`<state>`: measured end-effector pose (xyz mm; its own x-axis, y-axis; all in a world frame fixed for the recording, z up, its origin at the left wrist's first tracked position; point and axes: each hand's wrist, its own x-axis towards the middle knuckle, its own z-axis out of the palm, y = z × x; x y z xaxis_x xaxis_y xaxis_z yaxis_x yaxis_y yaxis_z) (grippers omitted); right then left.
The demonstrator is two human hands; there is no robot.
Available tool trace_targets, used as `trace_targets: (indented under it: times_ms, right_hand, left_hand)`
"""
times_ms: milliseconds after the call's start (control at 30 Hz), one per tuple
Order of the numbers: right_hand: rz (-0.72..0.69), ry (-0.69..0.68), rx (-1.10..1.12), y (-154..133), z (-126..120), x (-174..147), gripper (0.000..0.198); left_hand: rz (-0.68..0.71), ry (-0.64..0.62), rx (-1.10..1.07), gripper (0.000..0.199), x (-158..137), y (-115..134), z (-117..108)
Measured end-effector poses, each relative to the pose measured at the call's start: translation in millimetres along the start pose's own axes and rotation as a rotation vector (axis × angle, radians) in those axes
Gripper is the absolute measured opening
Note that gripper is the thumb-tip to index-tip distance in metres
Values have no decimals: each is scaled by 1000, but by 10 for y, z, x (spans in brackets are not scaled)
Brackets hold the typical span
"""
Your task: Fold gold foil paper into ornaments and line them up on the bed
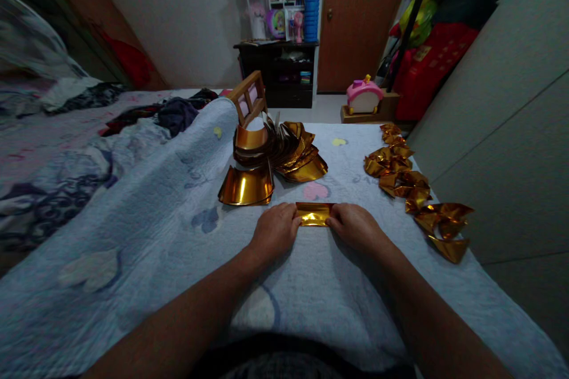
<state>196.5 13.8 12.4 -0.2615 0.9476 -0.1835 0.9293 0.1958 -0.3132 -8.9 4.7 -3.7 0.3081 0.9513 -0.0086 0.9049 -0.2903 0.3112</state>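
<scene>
Between the left hand (276,228) and right hand (356,225), a gold foil strip (313,214) is held by its ends over a heart-patterned quilt (329,290). Foil sheets (246,186) are piled beyond the left; bent foil pieces (403,183) are strewn rightward of the right.

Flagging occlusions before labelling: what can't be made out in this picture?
Head view, all:
Ends of the shiny gold foil strip: covered by the left hand and right hand.
Sheet count in the front stack of curved gold foil sheets: top sheet covers most others.
Print on the red boxy object: too small, dim.
Pale translucent rounded object: cut off by left edge.
</scene>
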Motion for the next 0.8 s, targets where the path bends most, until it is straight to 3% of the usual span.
trace_targets:
  times_ms: [267, 433, 600, 800]
  right_hand:
    - [15, -1, -2, 6, 15, 2, 23]
    - [15, 10, -10, 33, 38, 10, 17]
    - [7, 38, 32, 56, 42, -7, 10]
    - [-7, 36, 84, 107, 53, 0, 5]
  left_hand:
    - [38, 34, -13, 5, -17, -2, 17]
    - [219, 132, 67, 11, -34, -24, 101]
    - [490, 163, 186, 12, -42, -25, 143]
    - [539, 133, 270, 15, -89, 40, 135]
